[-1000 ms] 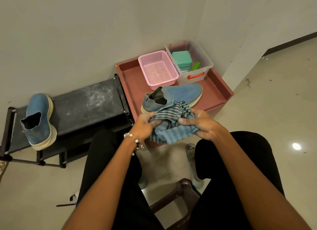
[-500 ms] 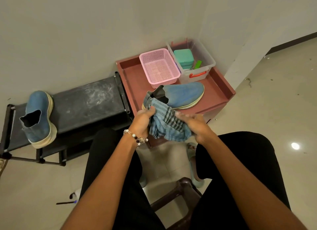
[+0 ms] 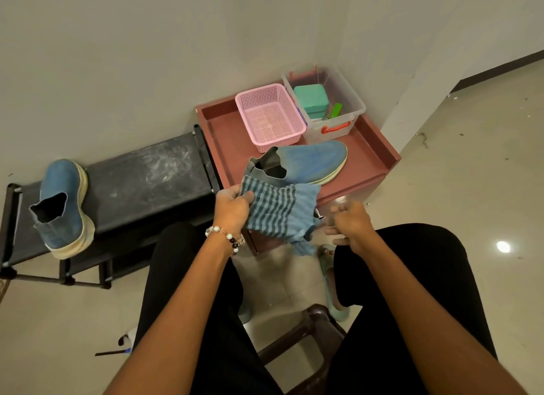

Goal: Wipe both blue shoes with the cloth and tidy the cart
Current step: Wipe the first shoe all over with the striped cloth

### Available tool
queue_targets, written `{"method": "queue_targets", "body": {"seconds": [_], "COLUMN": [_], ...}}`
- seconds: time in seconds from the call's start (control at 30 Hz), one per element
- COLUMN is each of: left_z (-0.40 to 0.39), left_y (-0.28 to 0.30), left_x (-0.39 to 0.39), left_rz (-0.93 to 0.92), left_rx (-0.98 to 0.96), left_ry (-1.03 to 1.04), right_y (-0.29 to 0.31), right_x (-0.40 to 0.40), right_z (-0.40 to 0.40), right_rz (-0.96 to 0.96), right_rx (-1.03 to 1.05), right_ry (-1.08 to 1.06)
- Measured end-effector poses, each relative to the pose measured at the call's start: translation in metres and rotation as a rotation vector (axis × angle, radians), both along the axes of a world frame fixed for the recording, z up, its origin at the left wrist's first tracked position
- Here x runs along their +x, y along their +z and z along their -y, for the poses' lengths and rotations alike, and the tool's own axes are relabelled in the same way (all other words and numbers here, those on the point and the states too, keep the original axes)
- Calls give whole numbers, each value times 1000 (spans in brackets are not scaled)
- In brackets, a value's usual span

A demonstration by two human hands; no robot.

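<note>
Head view, one frame. My left hand (image 3: 232, 207) grips the striped blue cloth (image 3: 279, 212) at its upper left corner, fingers curled round the edge; a beaded bracelet (image 3: 226, 237) sits on that wrist. The cloth hangs spread out in front of the near edge of the reddish-brown cart (image 3: 379, 147), its top overlapping the heel of the blue shoe on the cart (image 3: 306, 162) in this view; I cannot tell whether they touch. My right hand (image 3: 348, 225) is just beside the cloth's right edge, fingers loosely spread and somewhat blurred. It looks to hold nothing, though whether the lower fingers touch the cloth's hanging corner I cannot tell.

That shoe lies on the cart tray, toe pointing right, opening toward me. Behind it on the tray stand a pink mesh basket (image 3: 270, 117) and, just to its right, a clear plastic bin (image 3: 350, 100) holding a teal box (image 3: 312, 100) and a small green item (image 3: 335, 110).

The second blue shoe (image 3: 63, 206) rests on the black rack (image 3: 147, 176) to the left of the cart, well apart from the first, toe away from me.

I am seated on a dark stool (image 3: 309, 330), legs in black trousers (image 3: 412, 276).
</note>
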State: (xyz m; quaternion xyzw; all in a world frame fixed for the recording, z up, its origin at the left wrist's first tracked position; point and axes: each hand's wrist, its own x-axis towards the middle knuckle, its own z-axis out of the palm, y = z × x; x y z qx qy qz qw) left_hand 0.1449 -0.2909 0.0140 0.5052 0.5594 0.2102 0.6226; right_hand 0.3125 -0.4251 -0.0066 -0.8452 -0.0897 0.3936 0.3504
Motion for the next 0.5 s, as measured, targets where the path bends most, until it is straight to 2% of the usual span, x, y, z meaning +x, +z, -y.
{"method": "queue_targets", "body": {"seconds": [0.03,0.07,0.1,0.17,0.2,0.27,0.33,0.43,0.5], "left_z": [0,2,5,16,21,28,25,6,0], "left_y": [2,4,8,13,15,18,16,-2,-11], "left_x": [0,0,2,7,10,14,12,3,-3], "left_rz": [1,9,24,64,107,216,240,-5,-216], "left_rx": [-1,4,7,11,-4,-65,-132,-68,26], "left_ry": [12,1,-34,-149,-221,-316,-289,-222,-407], "right_y": [0,0,0,13,18,20,16,11,10], "right_x": [1,0,-1,-10,-16,-27,-28,-19,-10], "right_z": [3,2,-1,-12,-19,-26,-25,-20,-18], "right_rz": [197,318,285,-29,-141,-283,-364,-267,-204], "right_rx": [-112,-97,30,396,500,585,569,422,415], "right_ry": [142,276,347,385,446,583,552,452,311]}}
